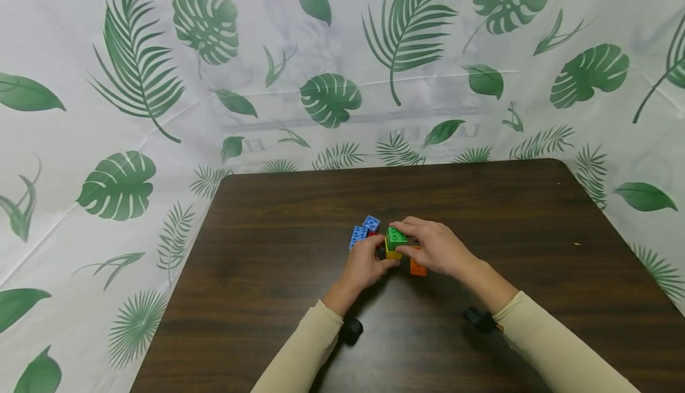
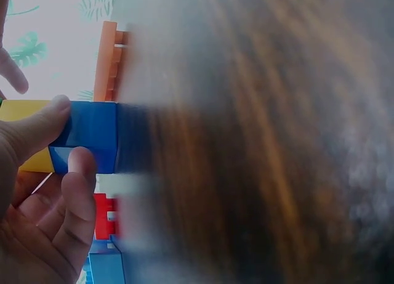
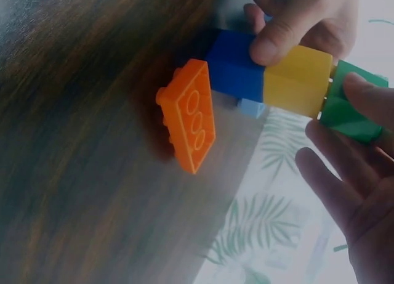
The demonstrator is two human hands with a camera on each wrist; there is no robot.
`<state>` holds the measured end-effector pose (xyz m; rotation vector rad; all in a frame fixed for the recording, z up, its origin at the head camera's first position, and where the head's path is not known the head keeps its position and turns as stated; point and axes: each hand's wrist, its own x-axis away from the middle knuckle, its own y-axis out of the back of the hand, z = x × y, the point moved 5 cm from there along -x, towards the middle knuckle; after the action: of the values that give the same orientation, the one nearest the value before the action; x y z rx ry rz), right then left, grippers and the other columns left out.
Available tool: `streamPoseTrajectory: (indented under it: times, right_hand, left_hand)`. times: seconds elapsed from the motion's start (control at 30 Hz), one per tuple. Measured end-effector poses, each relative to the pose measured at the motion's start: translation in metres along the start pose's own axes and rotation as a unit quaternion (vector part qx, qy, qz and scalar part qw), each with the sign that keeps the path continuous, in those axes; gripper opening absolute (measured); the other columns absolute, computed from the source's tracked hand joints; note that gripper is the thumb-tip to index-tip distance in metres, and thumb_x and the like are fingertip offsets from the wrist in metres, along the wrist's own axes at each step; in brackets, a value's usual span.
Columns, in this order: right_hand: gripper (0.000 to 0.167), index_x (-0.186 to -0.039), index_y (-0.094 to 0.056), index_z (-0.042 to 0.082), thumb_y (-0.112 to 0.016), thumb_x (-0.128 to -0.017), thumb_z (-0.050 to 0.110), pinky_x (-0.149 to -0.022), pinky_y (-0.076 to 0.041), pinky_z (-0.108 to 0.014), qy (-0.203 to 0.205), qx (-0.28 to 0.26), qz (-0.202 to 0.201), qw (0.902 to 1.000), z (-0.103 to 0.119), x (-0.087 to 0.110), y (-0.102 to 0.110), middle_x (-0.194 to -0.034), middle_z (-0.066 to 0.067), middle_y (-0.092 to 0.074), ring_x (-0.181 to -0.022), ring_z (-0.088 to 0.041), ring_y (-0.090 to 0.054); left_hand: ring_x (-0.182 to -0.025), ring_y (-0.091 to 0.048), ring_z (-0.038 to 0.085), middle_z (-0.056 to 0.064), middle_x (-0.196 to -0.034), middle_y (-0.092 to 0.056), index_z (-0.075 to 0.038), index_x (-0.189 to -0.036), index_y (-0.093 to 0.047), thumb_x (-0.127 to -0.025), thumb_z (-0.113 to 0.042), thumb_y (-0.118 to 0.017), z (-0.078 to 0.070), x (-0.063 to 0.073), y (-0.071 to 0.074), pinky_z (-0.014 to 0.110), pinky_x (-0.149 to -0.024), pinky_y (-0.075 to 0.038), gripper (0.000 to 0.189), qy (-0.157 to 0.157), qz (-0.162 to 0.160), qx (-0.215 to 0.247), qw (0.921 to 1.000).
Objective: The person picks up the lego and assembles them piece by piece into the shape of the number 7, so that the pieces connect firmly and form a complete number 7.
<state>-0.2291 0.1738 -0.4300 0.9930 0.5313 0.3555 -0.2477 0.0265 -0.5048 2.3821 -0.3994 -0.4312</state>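
Observation:
A blue brick (image 2: 95, 127) stands on the table with a yellow brick (image 3: 298, 79) stacked on it. My left hand (image 1: 363, 267) grips this pair from the side, thumb and fingers across the blue and yellow faces. Over the yellow brick is a green brick (image 1: 396, 237), pinched between the thumb and fingers of my right hand (image 1: 436, 247). In the right wrist view a thin gap with studs shows between green and yellow, and the green brick sits slightly tilted.
An orange brick (image 3: 194, 121) lies on its side just right of the stack. Beyond my left hand are a red brick (image 2: 103, 216), mostly hidden in the head view, and two blue bricks (image 1: 358, 235). A leaf-patterned sheet (image 1: 332, 42) hangs behind the dark wooden table (image 1: 257, 298).

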Motion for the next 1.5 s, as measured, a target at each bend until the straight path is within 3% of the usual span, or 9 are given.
streamPoseTrajectory:
  times: [0.33,0.7,0.9,1.13,1.33,1.5]
  right_hand:
    - [0.048,-0.127,-0.064,0.008,-0.081,-0.083,0.018,-0.072,-0.055,-0.035,0.018,0.014,-0.003,0.9997,0.002,-0.002,-0.001,-0.109,-0.001,-0.063,-0.080,-0.020,-0.063]
    - [0.046,-0.126,-0.064,0.006,-0.080,-0.083,0.017,-0.074,-0.055,-0.034,0.033,0.044,0.027,0.9981,0.007,-0.007,0.001,-0.106,-0.002,-0.062,-0.081,-0.013,-0.060]
    - [0.047,-0.125,-0.064,0.005,-0.081,-0.082,0.014,-0.072,-0.056,-0.033,0.038,0.065,0.041,0.9963,0.013,-0.010,0.000,-0.102,-0.003,-0.060,-0.075,-0.011,-0.059]
    - [0.047,-0.126,-0.064,0.007,-0.080,-0.083,0.015,-0.070,-0.055,-0.033,0.022,0.037,0.025,0.9988,0.006,-0.006,-0.003,-0.105,-0.002,-0.062,-0.076,-0.014,-0.060]
    - [0.048,-0.128,-0.064,0.007,-0.080,-0.083,0.015,-0.070,-0.055,-0.035,0.017,0.023,0.009,0.9996,0.002,-0.002,-0.004,-0.108,-0.002,-0.063,-0.077,-0.016,-0.061]
    - [0.051,-0.130,-0.062,0.009,-0.081,-0.083,0.014,-0.071,-0.055,-0.036,0.018,0.031,0.008,0.9993,0.002,-0.001,-0.006,-0.110,-0.002,-0.064,-0.078,-0.015,-0.062]
  left_hand:
    - [-0.051,-0.050,0.000,0.000,-0.087,-0.068,-0.013,-0.105,-0.069,-0.079,-0.026,-0.085,0.000,-0.001,0.001,0.017,-0.049,-0.043,0.034,-0.001,0.000,-0.006,1.0000]
    - [-0.050,-0.050,0.000,0.000,-0.086,-0.068,-0.013,-0.107,-0.069,-0.079,-0.027,-0.084,0.000,-0.001,0.001,0.017,-0.048,-0.044,0.034,0.000,0.004,-0.003,1.0000]
    - [-0.053,-0.050,0.002,0.000,-0.093,-0.069,-0.013,-0.108,-0.069,-0.079,-0.026,-0.084,0.000,-0.001,0.001,0.018,-0.051,-0.044,0.035,-0.006,0.001,-0.002,1.0000]
    - [-0.058,-0.050,0.003,-0.001,-0.099,-0.070,-0.013,-0.111,-0.069,-0.079,-0.028,-0.084,-0.001,-0.002,0.000,0.019,-0.056,-0.044,0.038,-0.014,-0.002,-0.013,0.9998]
    - [-0.058,-0.050,0.003,-0.003,-0.094,-0.068,-0.013,-0.113,-0.069,-0.079,-0.029,-0.084,-0.002,-0.003,-0.001,0.019,-0.055,-0.043,0.040,-0.010,0.007,-0.024,0.9996]
    - [-0.059,-0.054,0.005,-0.001,-0.093,-0.066,-0.013,-0.112,-0.066,-0.079,-0.029,-0.084,-0.002,-0.001,0.002,0.020,-0.054,-0.046,0.041,-0.003,0.031,0.026,0.9992]
